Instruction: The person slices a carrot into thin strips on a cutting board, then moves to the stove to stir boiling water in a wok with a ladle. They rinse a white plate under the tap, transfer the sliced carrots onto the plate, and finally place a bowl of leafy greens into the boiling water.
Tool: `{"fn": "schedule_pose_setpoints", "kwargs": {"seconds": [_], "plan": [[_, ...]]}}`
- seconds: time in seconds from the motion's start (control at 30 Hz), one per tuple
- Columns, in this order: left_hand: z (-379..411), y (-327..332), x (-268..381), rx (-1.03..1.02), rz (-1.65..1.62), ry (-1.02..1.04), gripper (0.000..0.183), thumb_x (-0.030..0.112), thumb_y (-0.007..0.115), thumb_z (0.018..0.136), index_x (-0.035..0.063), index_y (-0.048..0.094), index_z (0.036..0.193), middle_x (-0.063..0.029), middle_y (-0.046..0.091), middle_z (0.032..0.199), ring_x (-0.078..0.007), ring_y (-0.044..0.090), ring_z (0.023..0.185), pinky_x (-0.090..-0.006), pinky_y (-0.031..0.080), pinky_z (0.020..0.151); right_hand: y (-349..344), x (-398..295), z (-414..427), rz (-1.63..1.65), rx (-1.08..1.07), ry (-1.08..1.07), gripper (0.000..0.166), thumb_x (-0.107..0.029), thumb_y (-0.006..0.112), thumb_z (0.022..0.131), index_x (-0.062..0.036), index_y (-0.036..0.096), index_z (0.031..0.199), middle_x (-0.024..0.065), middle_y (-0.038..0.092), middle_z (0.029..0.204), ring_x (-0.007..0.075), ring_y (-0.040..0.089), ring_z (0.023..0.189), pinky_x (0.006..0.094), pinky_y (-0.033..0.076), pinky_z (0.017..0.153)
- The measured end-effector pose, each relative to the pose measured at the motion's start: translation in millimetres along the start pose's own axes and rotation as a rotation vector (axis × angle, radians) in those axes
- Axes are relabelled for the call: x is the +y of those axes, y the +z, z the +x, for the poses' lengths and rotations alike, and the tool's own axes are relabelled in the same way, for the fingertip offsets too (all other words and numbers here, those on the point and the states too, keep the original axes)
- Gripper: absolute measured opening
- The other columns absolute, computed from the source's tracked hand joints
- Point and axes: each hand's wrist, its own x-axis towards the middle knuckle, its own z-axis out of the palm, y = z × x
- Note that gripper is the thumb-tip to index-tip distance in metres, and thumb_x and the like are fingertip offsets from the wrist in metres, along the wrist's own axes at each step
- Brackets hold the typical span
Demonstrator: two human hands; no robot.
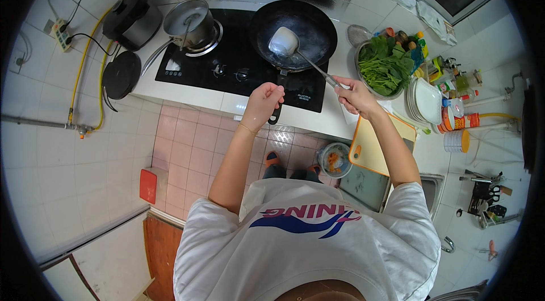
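A black wok (315, 37) sits on the right side of the glass-top gas stove (200, 75), its handle (276, 117) pointing towards me. My right hand (355, 95) grips the handle end of a metal wok spatula (313, 64). The spatula's broad blade (284, 41) is over the inside of the wok; whether it touches the bottom is unclear. My left hand (262, 105) is loosely closed beside and partly in front of the wok handle, with nothing visible in it. A steel saucepan (189, 20) with an object inside stands on the left burner.
Leafy greens (385, 64) fill a metal bowl (391, 96) right of the wok. Stacked white plates (428, 98), bottles and a yellow cutting board (368, 147) are along the right counter. An electric cooker (132, 20) and a black lid (122, 74) stand left. A bin (325, 160) is below.
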Motion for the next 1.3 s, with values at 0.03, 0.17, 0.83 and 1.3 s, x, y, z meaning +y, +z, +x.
{"fn": "schedule_pose_setpoints", "kwargs": {"seconds": [0.03, 0.17, 0.83, 1.3], "plan": [[0.5, 0.6, -0.5, -0.003, 0.001, 0.002, 0.019, 0.02, 0.056, 0.091, 0.0033, 0.058, 0.083, 0.0015, 0.057, 0.069, -0.004, 0.048, 0.06, -0.0177, 0.04, 0.055, 1.9, 1.0, -1.8, -0.042, -0.005, -0.017, 0.053, -0.01, 0.054, 0.09, -0.0045, 0.036, 0.139, -0.0003, 0.048, 0.058, 0.0044, 0.032, 0.035, 0.0226, 0.024, 0.031], [1.1, 4.8, 1.3, -0.023, -0.002, -0.008, 0.019, 0.02, 0.056, 0.092, 0.0031, 0.058, 0.083, 0.0015, 0.057, 0.069, -0.004, 0.048, 0.06, -0.018, 0.04, 0.055, 5.7, 11.4, 1.6, -0.28, 0.044, -0.127, 0.051, -0.012, 0.056, 0.088, -0.0058, 0.042, 0.136, 0.0032, 0.054, 0.063, 0.0079, 0.043, 0.043, 0.0266, 0.036, 0.04], [-4.9, 1.6, 1.3, -0.014, -0.002, -0.031, 0.019, 0.019, 0.056, 0.092, 0.0026, 0.059, 0.083, 0.001, 0.057, 0.069, -0.0045, 0.049, 0.061, -0.018, 0.041, 0.057, -7.8, -11.5, 70.8, -1.163, 0.472, -0.417, 0.049, -0.011, 0.049, 0.084, -0.0123, 0.042, 0.133, 0.0243, 0.063, 0.084, 0.0415, 0.061, 0.076, 0.0503, 0.049, 0.069], [-4.9, 4.0, 2.2, -0.026, -0.009, -0.024, 0.019, 0.019, 0.056, 0.092, 0.003, 0.059, 0.083, 0.0012, 0.057, 0.069, -0.0044, 0.049, 0.062, -0.0179, 0.04, 0.058, -31.6, 12.6, 0.9, -0.704, 0.257, -0.375, 0.048, -0.009, 0.059, 0.082, -0.0006, 0.049, 0.128, 0.0162, 0.066, 0.091, 0.0242, 0.06, 0.071, 0.0342, 0.048, 0.071]]}}
